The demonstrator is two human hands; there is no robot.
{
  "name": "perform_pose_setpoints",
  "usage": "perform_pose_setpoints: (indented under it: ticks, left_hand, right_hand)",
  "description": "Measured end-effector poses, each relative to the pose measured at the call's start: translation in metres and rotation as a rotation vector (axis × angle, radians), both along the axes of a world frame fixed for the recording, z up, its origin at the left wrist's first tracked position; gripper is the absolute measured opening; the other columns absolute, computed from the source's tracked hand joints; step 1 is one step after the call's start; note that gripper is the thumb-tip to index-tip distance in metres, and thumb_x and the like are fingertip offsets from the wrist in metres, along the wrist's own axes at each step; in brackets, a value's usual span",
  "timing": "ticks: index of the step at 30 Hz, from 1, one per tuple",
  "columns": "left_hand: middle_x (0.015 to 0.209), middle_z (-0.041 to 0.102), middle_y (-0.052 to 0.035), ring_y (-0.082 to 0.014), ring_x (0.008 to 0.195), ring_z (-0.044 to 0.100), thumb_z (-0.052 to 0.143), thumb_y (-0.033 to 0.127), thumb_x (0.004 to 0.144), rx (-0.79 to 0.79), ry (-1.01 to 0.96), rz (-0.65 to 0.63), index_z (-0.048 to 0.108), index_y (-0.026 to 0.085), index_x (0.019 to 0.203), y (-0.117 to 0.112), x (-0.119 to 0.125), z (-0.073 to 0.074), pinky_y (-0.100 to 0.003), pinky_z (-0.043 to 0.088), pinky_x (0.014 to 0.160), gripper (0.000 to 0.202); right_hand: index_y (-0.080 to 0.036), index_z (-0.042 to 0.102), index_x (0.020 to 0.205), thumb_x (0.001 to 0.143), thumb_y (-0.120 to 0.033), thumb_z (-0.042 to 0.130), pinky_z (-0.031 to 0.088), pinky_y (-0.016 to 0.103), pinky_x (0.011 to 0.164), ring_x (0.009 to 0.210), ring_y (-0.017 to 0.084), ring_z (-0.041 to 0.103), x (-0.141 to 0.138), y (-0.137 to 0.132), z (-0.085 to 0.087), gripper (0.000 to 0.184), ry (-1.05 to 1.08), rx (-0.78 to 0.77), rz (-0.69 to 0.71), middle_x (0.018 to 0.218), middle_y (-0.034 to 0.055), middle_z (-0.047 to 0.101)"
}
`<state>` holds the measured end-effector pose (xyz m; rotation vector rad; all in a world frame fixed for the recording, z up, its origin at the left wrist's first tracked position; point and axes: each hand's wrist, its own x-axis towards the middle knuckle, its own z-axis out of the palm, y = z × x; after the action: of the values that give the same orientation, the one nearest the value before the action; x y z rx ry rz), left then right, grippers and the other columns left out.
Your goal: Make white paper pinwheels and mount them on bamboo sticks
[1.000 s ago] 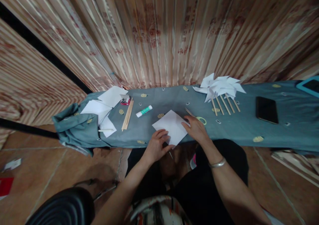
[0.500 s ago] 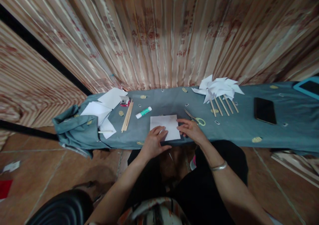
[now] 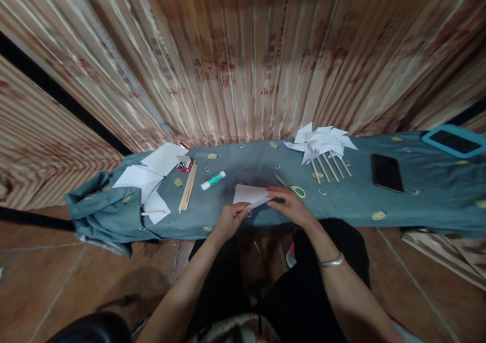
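A white square of paper (image 3: pixel 248 194) lies near the front edge of the grey-blue cloth (image 3: pixel 357 201), its near part lifted off the cloth. My left hand (image 3: pixel 229 219) pinches the paper's near edge from below. My right hand (image 3: pixel 290 206) holds the paper's right corner between fingers and thumb. Scissors with a green handle (image 3: pixel 294 188) lie just behind my right hand.
A glue stick (image 3: pixel 213 180), a bundle of wooden sticks (image 3: pixel 187 193) and loose white sheets (image 3: pixel 146 176) lie to the left. Several paper pinwheels on sticks (image 3: pixel 322 143) rest at the back right. A black phone (image 3: pixel 386 173) and a blue-cased tablet (image 3: pixel 453 141) lie further right.
The paper was turned from a diamond to square with the table edge, then its near edge was lifted by both hands. The camera tilted slightly.
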<state>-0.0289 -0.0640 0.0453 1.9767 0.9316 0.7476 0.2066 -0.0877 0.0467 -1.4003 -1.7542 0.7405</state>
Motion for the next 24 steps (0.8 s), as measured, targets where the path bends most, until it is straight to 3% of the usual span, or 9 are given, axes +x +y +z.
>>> perform_pose_setpoints:
  ticks: [2, 4, 6, 8, 10, 13, 17, 24]
  left_hand:
    - [0.101, 0.075, -0.0057, -0.0219, 0.093, 0.07, 0.052, 0.031, 0.091, 0.014, 0.013, 0.009, 0.073, 0.019, 0.101, -0.004, -0.005, -0.002, -0.035, 0.054, 0.088, 0.026]
    - [0.114, 0.071, -0.0093, -0.0236, 0.105, 0.067, 0.054, 0.03, 0.09, 0.056, 0.028, 0.094, 0.066, 0.018, 0.116, -0.014, -0.012, -0.007, -0.039, 0.051, 0.096, 0.031]
    - [0.13, 0.062, -0.0133, -0.0247, 0.12, 0.059, 0.054, 0.028, 0.091, 0.154, 0.04, 0.259, 0.051, 0.018, 0.135, -0.028, -0.018, -0.013, -0.043, 0.047, 0.103, 0.045]
    - [0.148, 0.045, -0.0139, -0.025, 0.137, 0.042, 0.051, 0.025, 0.092, 0.305, 0.102, 0.342, 0.035, 0.023, 0.145, -0.044, -0.021, -0.018, -0.047, 0.039, 0.11, 0.055]
    - [0.154, 0.034, -0.0126, -0.0249, 0.145, 0.027, 0.046, 0.019, 0.094, 0.432, 0.195, 0.298, 0.024, 0.027, 0.149, -0.058, -0.019, -0.02, -0.051, 0.034, 0.113, 0.061]
    - [0.154, 0.034, -0.0142, -0.0266, 0.147, 0.019, 0.043, 0.013, 0.093, 0.539, 0.315, 0.174, 0.017, 0.026, 0.151, -0.068, -0.008, -0.021, -0.057, 0.03, 0.113, 0.065]
    - [0.155, 0.032, -0.0179, -0.0298, 0.148, 0.014, 0.047, 0.015, 0.09, 0.516, 0.412, 0.098, 0.018, 0.019, 0.151, -0.066, 0.008, -0.024, -0.062, 0.025, 0.113, 0.068]
    - [0.156, 0.028, -0.019, -0.0328, 0.148, 0.011, 0.052, 0.015, 0.085, 0.461, 0.463, 0.133, 0.018, 0.018, 0.151, -0.061, 0.012, -0.033, -0.065, 0.022, 0.113, 0.074]
  right_hand:
    - [-0.021, 0.073, 0.087, 0.083, -0.03, 0.063, 0.048, 0.041, 0.096, 0.104, 0.024, 0.066, -0.006, 0.001, 0.0, 0.014, 0.013, -0.032, 0.022, 0.108, 0.0074, 0.073]
    - [-0.02, 0.073, 0.088, 0.086, -0.03, 0.059, 0.051, 0.038, 0.087, 0.094, 0.024, 0.068, -0.011, 0.003, -0.001, 0.017, 0.004, -0.071, 0.031, 0.099, 0.0063, 0.075]
    - [-0.019, 0.072, 0.092, 0.087, -0.029, 0.057, 0.052, 0.037, 0.081, 0.09, 0.024, 0.069, -0.017, 0.005, -0.002, 0.019, -0.043, -0.079, 0.025, 0.095, 0.0064, 0.075]
    - [-0.018, 0.071, 0.095, 0.089, -0.027, 0.054, 0.051, 0.036, 0.083, 0.093, 0.024, 0.068, -0.023, 0.01, -0.005, 0.02, -0.118, -0.03, 0.001, 0.097, 0.0078, 0.074]
    - [-0.017, 0.069, 0.099, 0.09, -0.024, 0.052, 0.048, 0.036, 0.088, 0.1, 0.024, 0.066, -0.028, 0.015, -0.007, 0.02, -0.201, 0.035, -0.024, 0.103, 0.0096, 0.073]
    - [-0.017, 0.067, 0.103, 0.092, -0.021, 0.048, 0.046, 0.034, 0.091, 0.1, 0.022, 0.064, -0.036, 0.024, -0.01, 0.021, -0.3, 0.058, -0.032, 0.102, 0.0104, 0.071]
    - [-0.016, 0.065, 0.105, 0.091, -0.02, 0.05, 0.044, 0.036, 0.097, 0.106, 0.022, 0.062, -0.041, 0.034, -0.017, 0.021, -0.343, 0.077, -0.061, 0.108, 0.0116, 0.069]
    - [-0.019, 0.067, 0.1, 0.089, -0.021, 0.052, 0.041, 0.043, 0.104, 0.119, 0.024, 0.056, -0.046, 0.044, -0.033, 0.019, -0.3, 0.112, -0.105, 0.121, 0.0129, 0.064]
